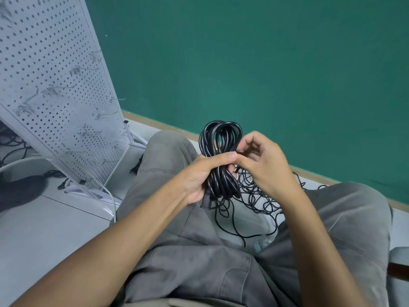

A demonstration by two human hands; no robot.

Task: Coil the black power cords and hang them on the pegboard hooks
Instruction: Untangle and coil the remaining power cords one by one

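Observation:
A coiled black power cord [218,140] stands upright between my knees. My left hand [204,173] grips the coil round its middle, thumb across the front. A plug end [207,201] hangs below that hand. My right hand [263,160] sits close on the coil's right side, fingers curled, pinching a thin cord end beside my left thumb. More loose black cords [259,196] lie tangled on the floor under my hands. The white pegboard [55,85] leans at the left, with several bare metal hooks [83,69] on it.
I sit with grey-trousered legs [168,196] spread on a pale tiled floor [55,222]. A green wall [265,63] with a wooden skirting runs behind. More black cords [13,147] lie left of the pegboard base, near a curved white tube [22,161].

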